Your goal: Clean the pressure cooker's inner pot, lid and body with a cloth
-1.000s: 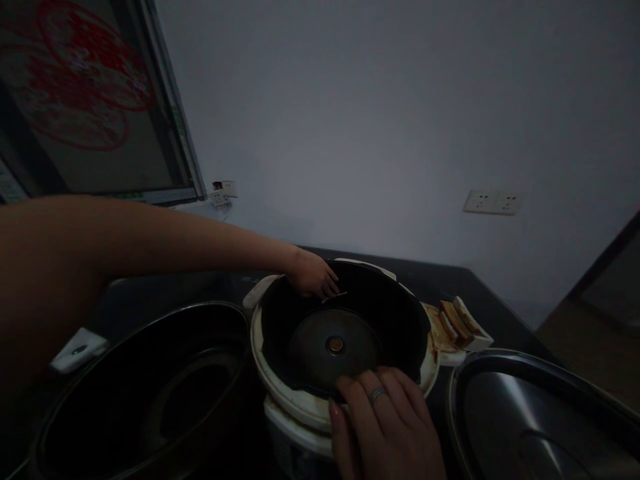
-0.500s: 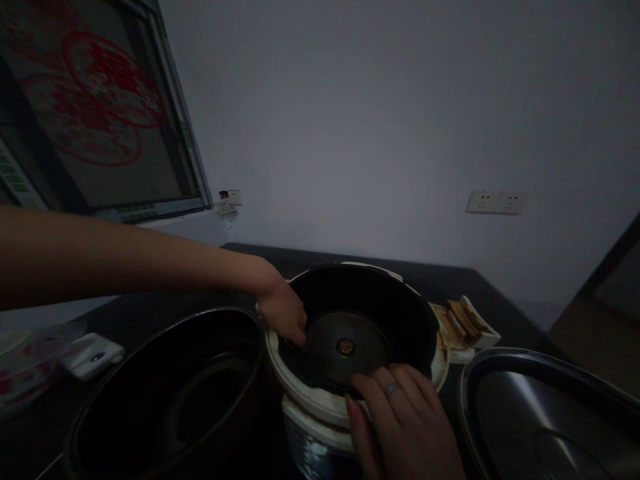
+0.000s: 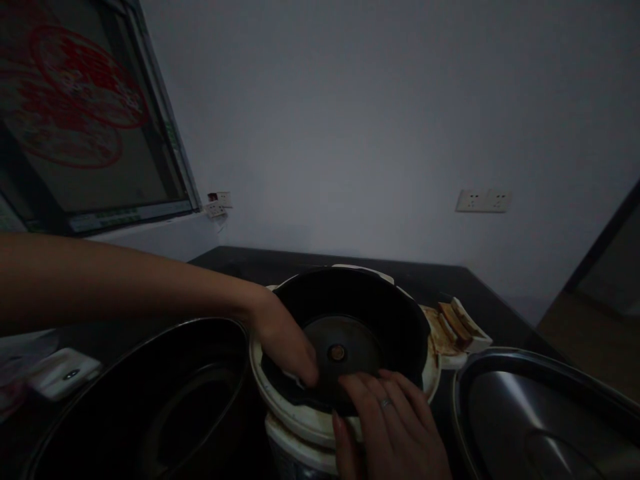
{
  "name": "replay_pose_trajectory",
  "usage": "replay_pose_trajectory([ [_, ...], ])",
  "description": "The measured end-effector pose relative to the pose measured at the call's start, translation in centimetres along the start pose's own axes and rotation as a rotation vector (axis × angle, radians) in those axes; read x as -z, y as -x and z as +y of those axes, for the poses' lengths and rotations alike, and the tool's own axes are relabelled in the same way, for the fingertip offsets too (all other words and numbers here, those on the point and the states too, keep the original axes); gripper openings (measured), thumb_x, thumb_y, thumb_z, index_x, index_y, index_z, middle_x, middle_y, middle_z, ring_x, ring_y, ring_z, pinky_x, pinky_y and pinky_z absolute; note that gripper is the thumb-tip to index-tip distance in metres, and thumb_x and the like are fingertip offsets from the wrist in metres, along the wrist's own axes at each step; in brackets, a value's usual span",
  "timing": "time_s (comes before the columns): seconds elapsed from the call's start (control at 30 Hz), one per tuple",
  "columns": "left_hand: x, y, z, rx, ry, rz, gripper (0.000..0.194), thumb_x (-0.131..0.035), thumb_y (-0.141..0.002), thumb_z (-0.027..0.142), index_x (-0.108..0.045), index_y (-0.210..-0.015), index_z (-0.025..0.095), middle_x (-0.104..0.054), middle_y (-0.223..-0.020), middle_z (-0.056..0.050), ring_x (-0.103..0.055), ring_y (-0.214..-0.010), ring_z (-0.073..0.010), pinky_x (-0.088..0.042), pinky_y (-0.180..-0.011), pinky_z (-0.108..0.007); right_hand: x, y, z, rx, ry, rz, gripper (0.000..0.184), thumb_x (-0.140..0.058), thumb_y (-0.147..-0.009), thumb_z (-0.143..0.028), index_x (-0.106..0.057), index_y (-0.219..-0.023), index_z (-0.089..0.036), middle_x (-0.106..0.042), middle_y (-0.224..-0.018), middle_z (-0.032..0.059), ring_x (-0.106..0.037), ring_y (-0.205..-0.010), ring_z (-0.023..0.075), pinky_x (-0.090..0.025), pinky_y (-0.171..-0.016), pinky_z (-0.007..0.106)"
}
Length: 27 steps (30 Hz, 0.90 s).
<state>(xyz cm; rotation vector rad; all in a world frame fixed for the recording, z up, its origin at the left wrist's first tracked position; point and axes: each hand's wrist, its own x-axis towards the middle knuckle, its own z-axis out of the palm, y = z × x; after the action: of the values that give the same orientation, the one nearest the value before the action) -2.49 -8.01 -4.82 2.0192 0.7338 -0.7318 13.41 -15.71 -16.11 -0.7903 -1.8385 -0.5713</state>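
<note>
An electric pressure cooker (image 3: pixel 300 427) with a stained cream rim stands in front of me, its lid off. Inside its dark cavity, the floor shows a round brass-coloured sensor (image 3: pixel 337 352) at the centre. My left hand (image 3: pixel 287 340) reaches down inside the near left wall with its fingers curled closed. A small white bit shows at those fingertips; what it is I cannot make out. My right hand (image 3: pixel 395 427) grips the front right rim, fingers over the edge and thumb outside. Left of the cooker sits a dark, wide inner pot (image 3: pixel 240 393).
At the right lies a large shiny metal lid (image 3: pixel 530 420). The cooker's stained hinge piece (image 3: pixel 455 330) juts out behind it. A white object (image 3: pixel 67 373) lies at the far left of the dark countertop (image 3: pixel 425 277). Wall sockets (image 3: pixel 483 201) are behind.
My left hand has moved down and nearer along the inside wall, and the white bit now shows at its fingertips. My right hand stays on the rim. The view has shifted slightly.
</note>
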Motion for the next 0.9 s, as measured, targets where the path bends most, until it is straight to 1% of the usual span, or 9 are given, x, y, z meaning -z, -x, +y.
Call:
replay_pose_trajectory([
  [0.1,0.4,0.6,-1.0,0.144,-0.189,0.002,0.033,-0.046,-0.084,0.019,-0.068,-0.059,0.019,-0.067,-0.062,0.001,-0.062,-0.07,-0.0171,-0.048,-0.077,-0.026,0.0,-0.2,-0.3,-0.019,-0.01,0.02,0.027,-0.037,-0.094,-0.02,-0.064,-0.092,-0.019,-0.072,-0.077,0.0012,-0.063,-0.073,0.0154,-0.043,-0.081,0.031],
  [0.2,0.6,0.8,-3.0,0.247,-0.412,0.112,0.032,-0.054,-0.083,0.033,-0.07,-0.059,0.022,-0.066,-0.055,-0.001,-0.057,-0.055,-0.0162,-0.046,-0.067,-0.027,0.0,-0.1,-0.4,-0.029,-0.02,0.022,0.028,-0.037,-0.094,-0.021,-0.064,-0.09,-0.02,-0.072,-0.076,0.0005,-0.062,-0.072,0.0156,-0.041,-0.082,0.032],
  [0.27,0.8,0.7,-4.6,0.269,-0.529,0.209,0.023,-0.061,-0.077,0.033,-0.072,-0.059,0.025,-0.067,-0.054,-0.001,-0.056,-0.052,-0.0167,-0.046,-0.064,-0.028,0.0,-0.1,-0.4,-0.032,-0.027,0.002,0.027,-0.038,-0.094,-0.021,-0.064,-0.09,-0.02,-0.072,-0.077,0.0005,-0.062,-0.073,0.0159,-0.041,-0.082,0.032],
  [0.37,2.1,0.4,-6.6,0.171,-0.636,0.355,0.007,-0.068,-0.067,0.023,-0.073,-0.064,0.028,-0.074,-0.071,-0.001,-0.065,-0.072,-0.0205,-0.047,-0.078,-0.03,0.1,-0.1,-0.4,-0.039,-0.04,-0.008,0.028,-0.038,-0.094,-0.02,-0.065,-0.088,-0.021,-0.072,-0.076,-0.0003,-0.062,-0.072,0.0156,-0.041,-0.083,0.031],
  [0.5,5.7,-0.4,-7.9,-0.017,-0.718,0.409,0.026,-0.058,-0.067,0.01,-0.073,-0.074,0.03,-0.072,-0.109,-0.001,-0.056,-0.119,-0.0197,-0.03,-0.109,-0.033,0.1,-0.1,-0.4,-0.039,-0.055,-0.01,0.026,-0.04,-0.093,-0.02,-0.065,-0.088,-0.021,-0.072,-0.077,-0.0003,-0.062,-0.072,0.0157,-0.04,-0.082,0.032],
  [0.6,8.8,-1.6,-7.9,-0.168,-0.795,0.378,0.037,-0.047,-0.076,0.009,-0.074,-0.086,0.032,-0.068,-0.12,0.001,-0.048,-0.128,-0.0151,-0.022,-0.114,-0.032,0.0,-0.1,-0.6,-0.046,-0.05,0.012,0.027,-0.04,-0.093,-0.021,-0.066,-0.086,-0.021,-0.071,-0.074,-0.0002,-0.061,-0.07,0.0161,-0.04,-0.08,0.032],
  [0.73,11.7,-4.5,-6.5,-0.347,-0.841,0.316,0.045,-0.045,-0.078,0.008,-0.074,-0.095,0.038,-0.065,-0.124,0.007,-0.048,-0.128,-0.0103,-0.029,-0.112,-0.025,-0.3,-0.3,-0.7,-0.068,-0.039,0.03,0.03,-0.038,-0.093,-0.021,-0.066,-0.082,-0.022,-0.07,-0.071,-0.0007,-0.058,-0.066,0.0161,-0.04,-0.077,0.032],
  [0.8,12.3,-6.2,-5.2,-0.359,-0.852,0.237,0.048,-0.044,-0.08,0.009,-0.073,-0.1,0.042,-0.061,-0.129,0.011,-0.046,-0.13,-0.0085,-0.033,-0.109,-0.023,-0.6,-0.3,-0.8,-0.063,-0.046,0.049,0.029,-0.039,-0.093,-0.021,-0.065,-0.082,-0.022,-0.069,-0.07,-0.0008,-0.056,-0.065,0.0155,-0.04,-0.076,0.032],
  [0.9,12.7,-8.2,-2.7,-0.262,-0.776,0.152,0.046,-0.045,-0.084,0.015,-0.07,-0.106,0.047,-0.058,-0.131,0.015,-0.046,-0.129,-0.0088,-0.04,-0.104,-0.023,-0.9,-0.2,-0.9,-0.07,-0.038,0.083,0.027,-0.041,-0.092,-0.022,-0.065,-0.08,-0.022,-0.066,-0.068,0.0,-0.054,-0.062,0.0149,-0.04,-0.074,0.032],
])
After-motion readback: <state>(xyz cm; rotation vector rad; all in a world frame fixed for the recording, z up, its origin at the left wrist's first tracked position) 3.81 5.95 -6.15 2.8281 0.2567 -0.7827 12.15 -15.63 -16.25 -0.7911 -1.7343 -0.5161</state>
